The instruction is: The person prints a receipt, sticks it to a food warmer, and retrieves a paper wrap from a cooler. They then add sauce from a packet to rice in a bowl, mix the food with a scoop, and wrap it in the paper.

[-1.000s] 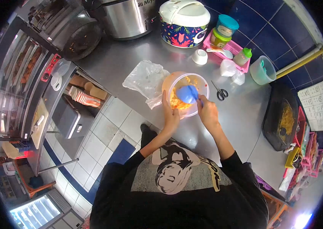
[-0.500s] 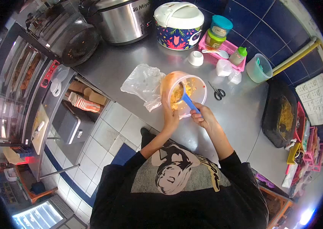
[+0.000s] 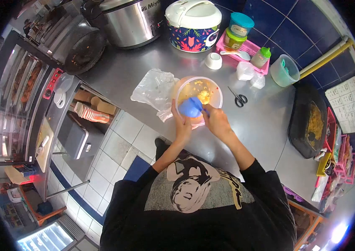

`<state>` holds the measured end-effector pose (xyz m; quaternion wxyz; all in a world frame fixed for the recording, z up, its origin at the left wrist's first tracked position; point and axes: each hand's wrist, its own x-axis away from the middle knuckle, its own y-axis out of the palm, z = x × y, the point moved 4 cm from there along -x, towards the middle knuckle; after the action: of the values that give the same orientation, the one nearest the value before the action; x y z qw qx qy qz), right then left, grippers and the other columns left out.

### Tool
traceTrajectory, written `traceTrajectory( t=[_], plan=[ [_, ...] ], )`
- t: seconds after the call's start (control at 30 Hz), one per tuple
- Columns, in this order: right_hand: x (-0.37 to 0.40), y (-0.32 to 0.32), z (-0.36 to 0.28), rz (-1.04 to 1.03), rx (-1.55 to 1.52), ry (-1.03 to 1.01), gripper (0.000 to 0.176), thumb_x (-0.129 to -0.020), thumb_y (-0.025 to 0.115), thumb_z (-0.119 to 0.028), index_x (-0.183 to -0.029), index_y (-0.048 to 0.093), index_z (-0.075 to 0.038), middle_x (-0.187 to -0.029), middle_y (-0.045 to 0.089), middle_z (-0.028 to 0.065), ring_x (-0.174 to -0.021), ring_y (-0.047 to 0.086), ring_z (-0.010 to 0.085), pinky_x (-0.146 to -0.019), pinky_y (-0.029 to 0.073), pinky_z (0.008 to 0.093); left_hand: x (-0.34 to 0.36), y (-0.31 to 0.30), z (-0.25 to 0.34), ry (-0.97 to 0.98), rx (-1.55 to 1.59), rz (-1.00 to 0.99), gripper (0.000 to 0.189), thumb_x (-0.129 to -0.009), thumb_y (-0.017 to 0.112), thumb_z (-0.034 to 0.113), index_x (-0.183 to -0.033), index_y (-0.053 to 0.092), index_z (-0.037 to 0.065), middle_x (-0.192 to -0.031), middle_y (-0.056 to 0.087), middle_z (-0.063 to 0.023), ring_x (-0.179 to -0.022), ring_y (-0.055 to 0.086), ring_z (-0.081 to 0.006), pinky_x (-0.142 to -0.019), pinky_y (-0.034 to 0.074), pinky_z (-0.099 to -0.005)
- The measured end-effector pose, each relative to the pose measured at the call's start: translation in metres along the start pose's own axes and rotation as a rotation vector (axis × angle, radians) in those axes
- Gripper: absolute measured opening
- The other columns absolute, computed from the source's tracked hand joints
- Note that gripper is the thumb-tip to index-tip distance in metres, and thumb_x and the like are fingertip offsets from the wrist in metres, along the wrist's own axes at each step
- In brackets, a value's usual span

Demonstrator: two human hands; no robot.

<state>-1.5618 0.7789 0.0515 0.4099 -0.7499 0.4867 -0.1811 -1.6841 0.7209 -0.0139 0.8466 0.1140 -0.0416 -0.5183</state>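
Observation:
A clear round plastic tub (image 3: 218,97) stands on the steel counter, with yellow crumbly food (image 3: 204,96) inside. My left hand (image 3: 182,127) is wrapped around the tub's near left side. In my right hand (image 3: 218,121) is the handle of a blue rice scoop (image 3: 191,107). The scoop's broad head is inside the tub at the left, its back turned up and hiding what lies beneath. To the left of the tub lies a crumpled clear plastic bag (image 3: 152,90). Black-handled scissors (image 3: 240,100) rest on the counter to the right.
At the back stand a large steel cooker (image 3: 133,23) and a floral rice cooker (image 3: 193,35). A small white bowl (image 3: 214,61), a pink basket (image 3: 250,48) and a translucent bucket (image 3: 284,73) sit behind the tub. A black pan (image 3: 307,121) holds food at the right.
The blue scoop has turned over and swung left inside the tub; its head now shows its back. My right hand has moved slightly up and left. The tub sits more upright.

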Motion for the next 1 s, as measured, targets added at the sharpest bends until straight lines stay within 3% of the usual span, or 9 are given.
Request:
traceTrajectory(
  t=[0.07, 0.17, 0.3, 0.5, 0.67, 0.8, 0.83, 0.97, 1.0],
  plan=[
    [-0.009, -0.021, 0.005, -0.012, -0.067, -0.007, 0.019, -0.083, 0.06, -0.012, -0.099, 0.066, -0.004, -0.073, 0.064, 0.0235, -0.071, 0.064, 0.0394, -0.065, 0.052, 0.0449, 0.005, 0.004, 0.009, -0.016, 0.096, -0.015, 0.087, -0.067, 0.032, -0.016, -0.146, 0.002, 0.006, -0.149, 0.009, -0.0201, -0.14, 0.009, -0.0302, -0.114, 0.014, -0.04],
    [-0.016, -0.065, -0.014, 0.046, -0.087, 0.029, 0.018, -0.084, 0.059, -0.014, -0.096, 0.066, -0.002, -0.081, 0.064, 0.0251, -0.076, 0.064, 0.0381, -0.066, 0.052, 0.0435, 0.002, -0.002, -0.003, 0.09, -0.225, -0.012, 0.084, -0.074, 0.037, -0.015, -0.146, 0.003, 0.01, -0.149, 0.01, -0.0186, -0.14, 0.011, -0.0302, -0.114, 0.013, -0.0405],
    [-0.008, -0.012, 0.006, -0.145, 0.133, 0.121, 0.022, -0.085, 0.056, -0.02, -0.093, 0.067, -0.003, -0.089, 0.064, 0.0244, -0.085, 0.064, 0.0366, -0.075, 0.051, 0.0453, 0.005, 0.005, 0.01, 0.042, -0.124, -0.022, 0.084, -0.073, 0.037, -0.016, -0.146, 0.004, 0.009, -0.149, 0.01, -0.0184, -0.14, 0.009, -0.03, -0.114, 0.012, -0.0401],
    [-0.037, -0.049, -0.015, -0.158, -0.013, 0.142, 0.023, -0.082, 0.063, -0.018, -0.097, 0.068, -0.001, -0.084, 0.065, 0.0242, -0.077, 0.065, 0.0378, -0.072, 0.051, 0.0417, -0.003, 0.003, 0.006, 0.009, -0.031, -0.041, 0.09, -0.064, 0.031, -0.017, -0.146, 0.001, 0.007, -0.15, 0.004, -0.018, -0.139, 0.008, -0.0314, -0.115, 0.015, -0.0388],
    [-0.033, -0.003, -0.009, -0.128, 0.135, 0.183, 0.024, -0.083, 0.059, -0.019, -0.094, 0.067, 0.001, -0.085, 0.064, 0.0262, -0.08, 0.064, 0.0387, -0.072, 0.051, 0.0441, -0.002, -0.006, -0.013, 0.181, -0.412, -0.03, 0.088, -0.068, 0.032, -0.016, -0.146, 0.002, 0.009, -0.148, 0.007, -0.0189, -0.138, 0.012, -0.0337, -0.112, 0.025, -0.0406],
    [-0.042, -0.015, 0.006, -0.139, -0.048, 0.09, 0.026, -0.082, 0.061, -0.022, -0.093, 0.068, 0.001, -0.084, 0.065, 0.025, -0.08, 0.063, 0.0401, -0.076, 0.05, 0.043, 0.005, -0.004, 0.0, -0.088, 0.152, -0.029, 0.087, -0.07, 0.03, -0.017, -0.146, 0.001, 0.014, -0.147, 0.01, -0.0195, -0.137, 0.017, -0.0341, -0.11, 0.03, -0.0412],
    [-0.041, -0.027, 0.004, -0.053, -0.05, 0.023, 0.025, -0.084, 0.061, -0.021, -0.092, 0.067, 0.001, -0.073, 0.065, 0.0219, -0.065, 0.065, 0.0328, -0.063, 0.051, 0.0393, 0.003, -0.005, -0.012, -0.099, 0.181, -0.042, 0.088, -0.071, 0.029, -0.018, -0.146, 0.0, 0.016, -0.147, 0.01, -0.0193, -0.137, 0.018, -0.034, -0.11, 0.03, -0.0411],
    [-0.034, -0.045, 0.0, -0.217, -0.293, 0.306, 0.024, -0.086, 0.06, -0.022, -0.097, 0.067, -0.001, -0.053, 0.055, 0.0077, -0.041, 0.053, 0.0123, -0.04, 0.041, 0.0275, 0.005, -0.004, -0.017, -0.195, 0.248, -0.033, 0.088, -0.07, 0.03, -0.017, -0.146, -0.001, 0.014, -0.147, 0.011, -0.0195, -0.137, 0.017, -0.0333, -0.111, 0.025, -0.0414],
    [-0.033, -0.035, 0.004, -0.191, -0.27, 0.314, 0.024, -0.086, 0.06, -0.022, -0.097, 0.067, -0.001, -0.053, 0.055, 0.0081, -0.041, 0.054, 0.013, -0.04, 0.042, 0.0279, 0.006, -0.003, -0.017, -0.194, 0.223, -0.032, 0.088, -0.07, 0.03, -0.017, -0.146, -0.001, 0.014, -0.147, 0.012, -0.0198, -0.138, 0.017, -0.0331, -0.112, 0.023, -0.0414]
  ],
)
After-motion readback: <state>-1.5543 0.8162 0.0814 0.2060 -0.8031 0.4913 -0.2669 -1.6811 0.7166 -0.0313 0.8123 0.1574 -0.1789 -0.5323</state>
